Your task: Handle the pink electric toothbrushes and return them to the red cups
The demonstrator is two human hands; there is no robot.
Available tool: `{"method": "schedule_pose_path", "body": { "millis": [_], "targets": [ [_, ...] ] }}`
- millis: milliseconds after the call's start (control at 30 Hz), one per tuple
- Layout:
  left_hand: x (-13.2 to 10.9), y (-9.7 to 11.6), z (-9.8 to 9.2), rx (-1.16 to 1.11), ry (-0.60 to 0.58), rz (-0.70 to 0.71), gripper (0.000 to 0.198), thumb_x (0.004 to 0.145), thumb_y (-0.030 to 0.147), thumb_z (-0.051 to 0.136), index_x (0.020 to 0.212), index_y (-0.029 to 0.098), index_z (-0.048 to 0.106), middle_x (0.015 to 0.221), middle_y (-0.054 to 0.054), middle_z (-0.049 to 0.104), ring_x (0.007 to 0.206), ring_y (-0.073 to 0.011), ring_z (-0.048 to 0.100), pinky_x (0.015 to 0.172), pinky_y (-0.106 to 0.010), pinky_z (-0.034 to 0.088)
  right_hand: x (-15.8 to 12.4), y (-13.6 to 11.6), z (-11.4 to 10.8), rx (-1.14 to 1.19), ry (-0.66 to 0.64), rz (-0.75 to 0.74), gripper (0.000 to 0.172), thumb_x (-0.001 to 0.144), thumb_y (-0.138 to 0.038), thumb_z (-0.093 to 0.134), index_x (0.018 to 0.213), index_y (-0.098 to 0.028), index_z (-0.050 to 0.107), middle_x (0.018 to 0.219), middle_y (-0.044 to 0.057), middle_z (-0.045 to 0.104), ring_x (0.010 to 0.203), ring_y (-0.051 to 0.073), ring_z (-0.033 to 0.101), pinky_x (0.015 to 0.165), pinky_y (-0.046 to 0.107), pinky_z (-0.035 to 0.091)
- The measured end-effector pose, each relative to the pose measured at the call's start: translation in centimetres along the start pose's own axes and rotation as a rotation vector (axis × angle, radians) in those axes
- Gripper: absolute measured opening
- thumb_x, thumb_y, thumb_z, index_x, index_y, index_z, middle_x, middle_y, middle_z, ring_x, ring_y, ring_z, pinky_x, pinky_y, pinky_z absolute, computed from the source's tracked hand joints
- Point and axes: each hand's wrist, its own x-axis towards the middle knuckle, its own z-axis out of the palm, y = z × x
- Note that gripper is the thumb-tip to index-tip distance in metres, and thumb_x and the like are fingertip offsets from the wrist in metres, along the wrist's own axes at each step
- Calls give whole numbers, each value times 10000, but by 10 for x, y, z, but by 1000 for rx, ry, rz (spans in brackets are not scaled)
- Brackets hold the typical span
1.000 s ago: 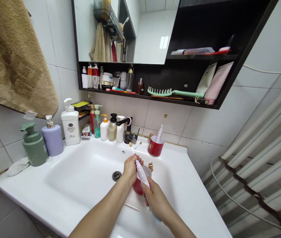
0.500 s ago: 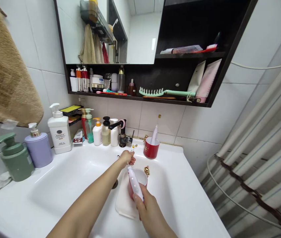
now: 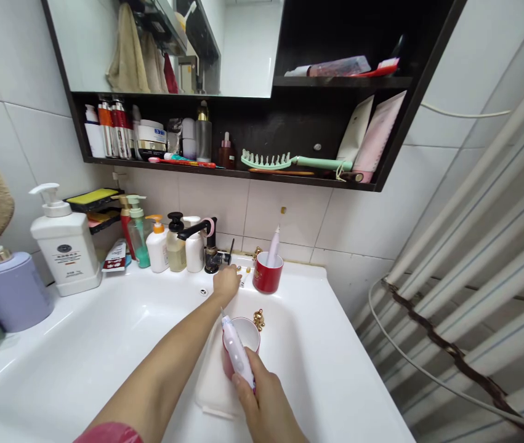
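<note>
Passage is afforded over the white ceramic basin [image 3: 118, 344] to the left of the left hand's fingers [image 3: 225, 277]. Ahead of those fingers, reach is obstructed by the black gooseneck faucet [image 3: 210, 246]; to their right, by the red ceramic cup [image 3: 267, 275]. Below them, the way is blocked by the red white-lined mug [image 3: 247, 332] and the white electric toothbrush [image 3: 237, 354] held in the right hand [image 3: 265, 403].

Red mug [image 3: 228, 363], white basin [image 3: 321, 363]
The mug is white inside; beside it, a pale pink-white electric toothbrush [image 3: 237, 354], with a lilac bottle [image 3: 7, 295], a mint-green comb [image 3: 266, 161] and a pink sleeve [image 3: 107, 434] around.
</note>
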Motion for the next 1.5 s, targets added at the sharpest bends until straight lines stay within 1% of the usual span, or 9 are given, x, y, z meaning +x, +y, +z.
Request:
{"method": "schedule_pose_path", "body": {
  "millis": [100,200,367,433,600,700,867,1233,1500],
  "targets": [
    [-3,-6,-6,60,14,6,58,601,91,487,650,116,504,1001,-154,477,1015,-238,379,815,-318,263,-1,-8,-5,15,-43,-25,274,724,-308,325,929,-164,435,639,16,517,532,119,447,504,212,328],
    [-10,-6,-14,7,-6,-59,77,605,42,461,569,106,485,932,-172,506,989,-248,403,793,-315,285,-2,-14,-10,11,-56,-25,263,728,-314,316,913,-169,432,604,5,500,541,122,454,502,210,333],
    [-46,-1,-37,-201,-123,-139,97,666,174,454,582,127,467,652,-78,562,700,-159,541,597,-238,397,-2,-13,-16,99,-12,9,298,738,-324,298,982,-192,407,575,-15,475,475,106,428,469,209,336],
    [-66,0,-46,-356,-171,-151,125,688,231,439,613,134,462,602,-33,547,583,-101,536,528,-193,400,-2,-12,-16,155,-10,36,334,732,-334,311,1018,-182,389,545,-25,453,429,96,403,433,205,333],
    [-104,1,-57,-1127,-236,-329,145,654,209,508,576,132,411,472,28,470,410,-34,459,441,-138,374,-8,-16,-13,277,-71,66,346,717,-347,342,999,-154,397,489,-53,379,375,66,342,369,182,309],
    [-111,4,-57,-1287,-219,-398,156,634,207,535,584,136,406,439,39,454,376,-36,442,383,-133,347,-12,-22,-11,315,-144,79,324,716,-344,346,974,-154,399,442,-77,336,346,55,317,349,171,291],
    [-112,9,-58,-1314,-221,-423,168,624,218,551,591,133,410,431,39,455,371,-41,448,374,-136,348,-14,-27,-11,337,-155,152,289,716,-354,340,918,-155,392,415,-93,314,311,43,278,319,164,273],
    [-112,5,-52,-1259,-238,-331,156,655,214,512,589,132,397,477,22,497,422,-62,503,420,-155,372,-14,-33,-12,575,-222,240,260,691,-437,351,701,-177,364,501,-71,389,295,21,301,275,154,221],
    [-116,9,-49,-1157,-253,-268,149,675,226,480,591,132,401,514,5,532,460,-78,535,461,-162,382,-12,-27,-12,407,-116,201,295,699,-392,361,881,-161,393,442,-86,345,324,47,319,320,173,262]
  ]
}}
